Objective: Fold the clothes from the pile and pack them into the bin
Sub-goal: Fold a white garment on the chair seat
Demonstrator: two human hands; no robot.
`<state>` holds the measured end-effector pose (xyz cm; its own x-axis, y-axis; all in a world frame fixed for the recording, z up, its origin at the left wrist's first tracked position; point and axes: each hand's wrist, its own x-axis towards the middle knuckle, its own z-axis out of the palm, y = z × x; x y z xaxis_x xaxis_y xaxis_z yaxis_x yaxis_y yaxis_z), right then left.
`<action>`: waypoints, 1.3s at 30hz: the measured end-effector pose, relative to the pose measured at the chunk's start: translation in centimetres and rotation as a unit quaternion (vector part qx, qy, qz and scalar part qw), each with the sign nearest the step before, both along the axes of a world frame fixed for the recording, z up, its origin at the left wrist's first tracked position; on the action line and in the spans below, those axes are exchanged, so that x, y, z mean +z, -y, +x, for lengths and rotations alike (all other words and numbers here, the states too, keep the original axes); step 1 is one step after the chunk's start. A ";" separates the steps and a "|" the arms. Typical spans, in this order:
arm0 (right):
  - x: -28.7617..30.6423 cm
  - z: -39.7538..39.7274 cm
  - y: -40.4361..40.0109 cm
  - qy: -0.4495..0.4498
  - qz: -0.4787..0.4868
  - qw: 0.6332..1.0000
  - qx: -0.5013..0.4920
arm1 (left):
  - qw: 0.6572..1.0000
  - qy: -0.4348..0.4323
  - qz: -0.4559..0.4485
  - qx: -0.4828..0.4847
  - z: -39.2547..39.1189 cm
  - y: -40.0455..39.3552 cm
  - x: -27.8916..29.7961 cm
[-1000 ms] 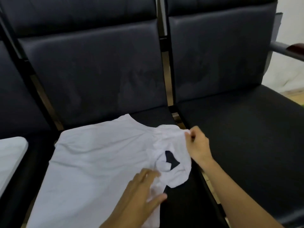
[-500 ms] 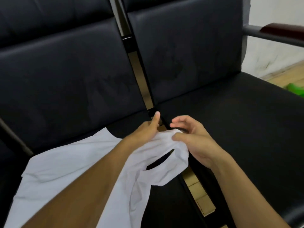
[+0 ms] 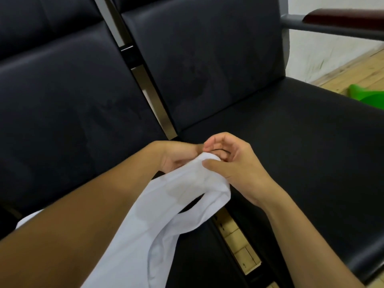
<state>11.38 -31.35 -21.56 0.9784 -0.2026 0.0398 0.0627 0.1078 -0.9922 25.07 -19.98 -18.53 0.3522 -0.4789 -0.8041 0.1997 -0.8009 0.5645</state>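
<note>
At frame centre, the left hand [image 3: 176,155] and right hand [image 3: 234,163] both pinch the top edge of a white garment [image 3: 166,204], which trails to the lower left over black seats [image 3: 291,142].

Black padded seats [image 3: 280,132], wooden armrest [image 3: 345,15], green object [image 3: 367,98] on floor.

Black padded chairs [image 3: 207,69], wooden floor [image 3: 353,73], white wall [image 3: 332,3].
</note>
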 end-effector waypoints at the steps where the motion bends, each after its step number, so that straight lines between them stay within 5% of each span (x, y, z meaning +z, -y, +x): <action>1: 0.0 0.0 0.0 -0.014 -0.017 1.000 0.003 | 0.999 0.011 -0.026 0.032 0.2 0.0 0.4; 6: 0.1 -0.5 1.3 -0.176 -0.204 0.963 -0.021 | 0.951 0.144 -0.106 0.253 1.5 1.0 1.3; 14: 1.0 -1.2 2.4 -0.341 -0.356 0.870 -0.032 | 0.915 0.249 -0.100 0.302 2.3 0.8 2.8; 18: 3.9 -1.3 0.7 -0.253 -0.328 0.910 -0.019 | 0.895 0.260 -0.130 0.338 2.3 -3.3 5.3; 22: 6.7 -1.8 -6.0 -0.079 -0.207 0.968 0.116 | 0.856 0.322 -0.114 0.388 1.4 -14.8 7.4; 26: 6.4 -3.0 -12.5 -0.082 -0.115 0.916 0.376 | 0.821 0.360 0.044 0.441 -1.4 -28.3 6.2; 28: 4.6 -3.2 -13.2 -0.110 -0.221 0.890 0.384 | 0.812 0.384 0.128 0.420 -3.1 -32.7 5.3; 30: 2.6 -3.1 -12.9 -0.157 -0.390 0.860 0.289 | 0.820 0.401 0.156 0.378 -3.9 -34.7 3.9; 32: 0.9 -3.4 -12.9 -0.214 -0.507 0.805 0.222 | 0.839 0.453 0.152 0.259 -3.3 -34.3 2.4; 35: -0.5 -3.6 -14.0 -0.285 -0.533 0.752 0.263 | 0.853 0.509 0.111 -0.044 -0.9 -31.1 -0.5; 39: -0.7 -3.9 -15.5 -0.277 -0.530 0.743 0.301 | 0.780 0.529 0.144 -0.302 1.3 -22.2 -2.0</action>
<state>7.48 -15.85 -22.29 0.8046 0.1367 -0.5779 -0.1297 -0.9092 -0.3957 26.41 2.19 -20.52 0.6708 -0.6686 -0.3209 -0.7196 -0.6915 -0.0634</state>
